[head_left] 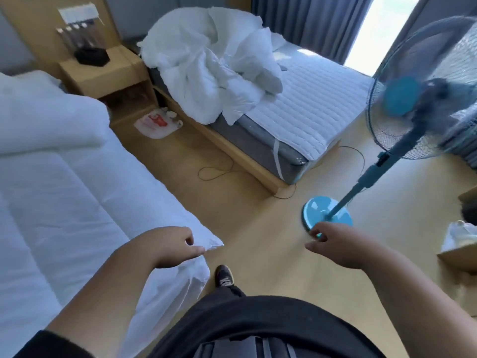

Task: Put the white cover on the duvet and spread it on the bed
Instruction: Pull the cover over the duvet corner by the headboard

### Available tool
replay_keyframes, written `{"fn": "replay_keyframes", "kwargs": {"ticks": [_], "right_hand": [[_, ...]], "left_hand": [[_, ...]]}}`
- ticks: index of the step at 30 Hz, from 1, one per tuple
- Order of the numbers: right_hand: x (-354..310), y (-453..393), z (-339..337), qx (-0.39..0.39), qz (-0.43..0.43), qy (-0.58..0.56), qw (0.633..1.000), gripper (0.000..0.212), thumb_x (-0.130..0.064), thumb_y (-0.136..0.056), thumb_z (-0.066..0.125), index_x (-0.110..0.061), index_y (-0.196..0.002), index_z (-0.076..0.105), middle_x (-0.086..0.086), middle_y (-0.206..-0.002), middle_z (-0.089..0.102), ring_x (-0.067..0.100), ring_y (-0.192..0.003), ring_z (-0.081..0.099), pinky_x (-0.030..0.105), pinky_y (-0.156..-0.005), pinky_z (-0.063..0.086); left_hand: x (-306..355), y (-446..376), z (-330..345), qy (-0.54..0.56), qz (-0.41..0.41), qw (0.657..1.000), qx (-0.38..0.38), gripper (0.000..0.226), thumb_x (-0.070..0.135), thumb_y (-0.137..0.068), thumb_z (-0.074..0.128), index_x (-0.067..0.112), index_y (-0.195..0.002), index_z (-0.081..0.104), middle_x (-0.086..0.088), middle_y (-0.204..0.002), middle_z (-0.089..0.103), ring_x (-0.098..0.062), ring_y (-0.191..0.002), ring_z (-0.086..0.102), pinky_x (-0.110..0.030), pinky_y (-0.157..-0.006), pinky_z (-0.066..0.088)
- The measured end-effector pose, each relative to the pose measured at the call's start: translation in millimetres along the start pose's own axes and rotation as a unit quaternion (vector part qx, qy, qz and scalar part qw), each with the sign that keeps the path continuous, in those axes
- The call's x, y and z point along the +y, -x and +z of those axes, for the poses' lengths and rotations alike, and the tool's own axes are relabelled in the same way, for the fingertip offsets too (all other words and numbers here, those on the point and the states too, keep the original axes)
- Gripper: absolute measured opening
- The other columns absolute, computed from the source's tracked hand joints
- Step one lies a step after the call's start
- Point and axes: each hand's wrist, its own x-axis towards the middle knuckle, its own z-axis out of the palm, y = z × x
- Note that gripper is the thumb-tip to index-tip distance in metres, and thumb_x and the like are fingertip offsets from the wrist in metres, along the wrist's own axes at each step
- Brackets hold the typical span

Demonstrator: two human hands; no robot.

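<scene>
Left hand [173, 245] on covered duvet [77, 192] corner; tan floor [258, 254]; blue fan [327, 212]

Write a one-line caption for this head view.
Left hand pinches the near bed's white duvet corner; right hand hangs free above the floor.

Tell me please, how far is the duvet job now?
Done: on the near bed a white covered duvet already lies spread flat. In hand: the left hand pinches its corner, apparently straightening it; the right hand hangs free. Left: perhaps only smoothing here. The far bed holds a crumpled white heap on a bare mattress pad.
</scene>
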Motion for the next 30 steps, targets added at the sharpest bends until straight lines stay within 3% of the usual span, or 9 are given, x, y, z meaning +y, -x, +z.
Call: {"fn": "replay_keyframes", "kwargs": {"ticks": [8, 13, 16, 19, 22, 27, 30], "right_hand": [[-60, -154, -89, -0.005, -0.016, 0.024, 1.000, 0.038, -0.060, -0.093, 0.054, -0.036, -0.122, 0.054, -0.017, -0.110, 0.062, 0.011, -0.099, 0.058, 0.028, -0.085, 0.045], [-101, -223, -146, -0.002, -0.040, -0.006, 0.999, 0.039, -0.055, -0.094, 0.056, -0.031, -0.125, 0.054, -0.014, -0.109, 0.061, 0.010, -0.097, 0.057, 0.027, -0.082, 0.043], [-124, -273, -174, -0.010, -0.059, -0.009, 0.998, 0.042, -0.058, -0.091, 0.057, -0.031, -0.123, 0.057, -0.016, -0.101, 0.060, 0.009, -0.093, 0.059, 0.027, -0.081, 0.047], [-156, -331, -205, -0.027, -0.094, 0.028, 0.995, 0.046, -0.060, -0.092, 0.054, -0.031, -0.128, 0.055, -0.014, -0.107, 0.060, 0.010, -0.096, 0.059, 0.028, -0.084, 0.048], [-199, -398, -235, -0.056, -0.134, 0.058, 0.988, 0.045, -0.057, -0.096, 0.052, -0.029, -0.131, 0.053, -0.012, -0.110, 0.061, 0.010, -0.095, 0.055, 0.024, -0.076, 0.042], [-286, -527, -299, -0.105, -0.206, 0.124, 0.965, 0.051, -0.055, -0.096, 0.053, -0.027, -0.138, 0.049, -0.007, -0.127, 0.061, 0.013, -0.112, 0.058, 0.028, -0.095, 0.048], [-349, -587, -353, -0.102, -0.256, 0.188, 0.943, 0.057, -0.060, -0.093, 0.053, -0.027, -0.140, 0.049, -0.006, -0.127, 0.061, 0.014, -0.114, 0.059, 0.030, -0.097, 0.048]], "left_hand": [[-38, -125, -135, 0.018, -0.024, 1.000, 0.008, 0.042, 0.061, -0.096, 0.045, 0.027, -0.116, 0.060, 0.007, -0.118, 0.063, -0.013, -0.104, 0.060, -0.031, -0.091, 0.048], [-57, -187, -231, 0.020, -0.039, 0.996, 0.075, 0.038, 0.058, -0.098, 0.046, 0.025, -0.113, 0.058, 0.003, -0.110, 0.064, -0.013, -0.096, 0.060, -0.033, -0.089, 0.051], [-66, -218, -258, 0.055, -0.039, 0.996, 0.064, 0.035, 0.059, -0.097, 0.046, 0.031, -0.114, 0.056, 0.009, -0.110, 0.061, -0.007, -0.095, 0.058, -0.030, -0.086, 0.051], [-85, -249, -270, 0.079, -0.058, 0.995, 0.030, 0.034, 0.062, -0.096, 0.046, 0.036, -0.115, 0.055, 0.015, -0.110, 0.059, -0.003, -0.093, 0.057, -0.023, -0.078, 0.047], [-115, -281, -285, 0.102, -0.107, 0.989, 0.010, 0.035, 0.066, -0.093, 0.045, 0.040, -0.113, 0.055, 0.018, -0.112, 0.058, 0.000, -0.095, 0.057, -0.022, -0.080, 0.047], [-162, -342, -343, 0.146, -0.210, 0.966, 0.040, 0.039, 0.071, -0.090, 0.044, 0.040, -0.111, 0.054, 0.016, -0.114, 0.058, -0.003, -0.097, 0.057, -0.024, -0.083, 0.048], [-176, -364, -388, 0.187, -0.254, 0.947, 0.065, 0.043, 0.070, -0.091, 0.043, 0.037, -0.117, 0.054, 0.015, -0.115, 0.058, -0.004, -0.097, 0.057, -0.026, -0.085, 0.050]]}}
